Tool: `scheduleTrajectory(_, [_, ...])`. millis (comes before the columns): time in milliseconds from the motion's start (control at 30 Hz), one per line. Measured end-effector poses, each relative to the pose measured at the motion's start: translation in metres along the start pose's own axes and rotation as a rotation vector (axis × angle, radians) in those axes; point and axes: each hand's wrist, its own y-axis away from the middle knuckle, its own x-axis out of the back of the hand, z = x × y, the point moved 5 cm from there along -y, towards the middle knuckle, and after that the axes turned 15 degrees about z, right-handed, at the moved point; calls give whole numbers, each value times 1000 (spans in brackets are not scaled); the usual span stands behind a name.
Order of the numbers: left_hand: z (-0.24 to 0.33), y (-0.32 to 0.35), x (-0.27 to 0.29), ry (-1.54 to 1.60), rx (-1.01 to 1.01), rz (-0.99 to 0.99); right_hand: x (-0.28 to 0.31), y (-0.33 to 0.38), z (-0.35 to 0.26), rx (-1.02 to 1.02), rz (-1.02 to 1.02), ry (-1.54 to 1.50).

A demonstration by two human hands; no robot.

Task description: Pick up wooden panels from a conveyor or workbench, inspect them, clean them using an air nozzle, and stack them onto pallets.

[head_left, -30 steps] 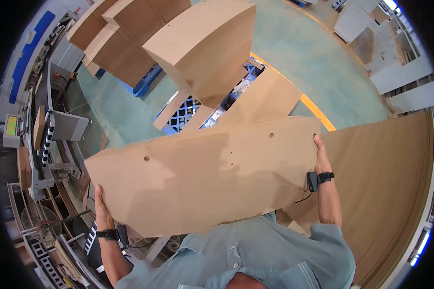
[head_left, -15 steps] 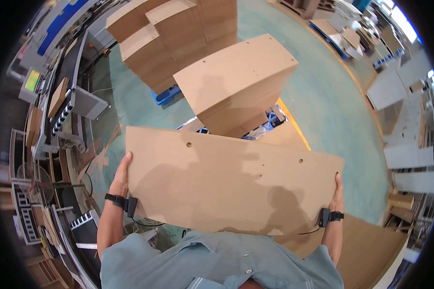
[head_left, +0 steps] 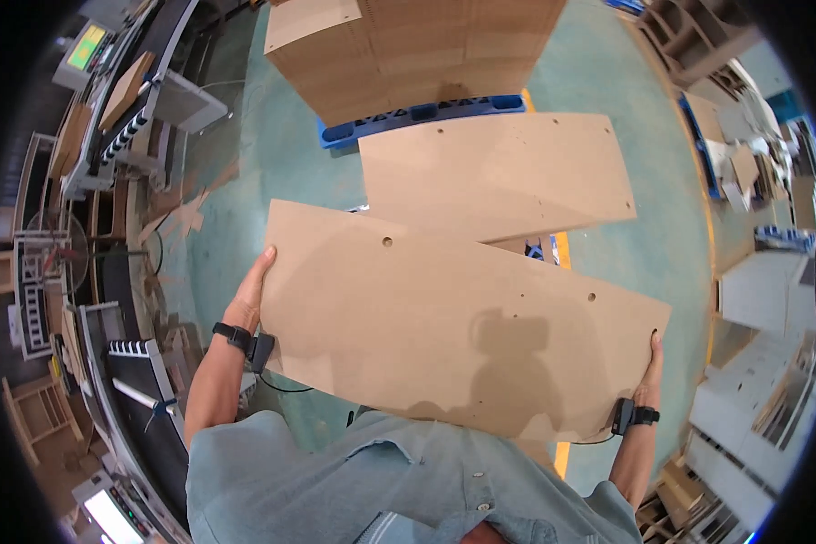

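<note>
I am looking down from my head camera at a long tan board (head_left: 462, 326) that I carry flat in front of my chest, one hand at each short end. Its long axis runs from upper left to lower right, so the left end sits farther from my body than the right end. My left hand (head_left: 249, 295) grips the left edge, fingers held together and stretched up along it, thumb hidden beneath. My right hand (head_left: 651, 370) holds the lower right corner; only a few fingers show pressed together against the edge, and I cannot tell how the rest of it wraps. Both hands are at the board's ends, neither nearer its middle. Just beyond the board's far edge, partly covered by it, lies a second board (head_left: 499, 172) of the same colour, lying level across the view. Beyond that second board stands a stack of panels (head_left: 417, 45) on a blue pallet (head_left: 417, 116), on the green floor (head_left: 236, 190).
</note>
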Motion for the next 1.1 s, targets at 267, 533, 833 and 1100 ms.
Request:
scheduleTrajectory(267, [32, -69, -45, 16, 167, 80, -115, -82, -71, -126, -86, 128])
scheduleTrajectory(533, [31, -146, -76, 101, 189, 67, -200, -138, -123, -2, -89, 243])
scheduleTrajectory(833, [28, -168, -88, 282, 187, -8, -282, -176, -156, 91, -144, 372])
scheduleTrajectory(1100, [29, -156, -106, 252, 89, 104, -313, -212, -169, 74, -190, 366])
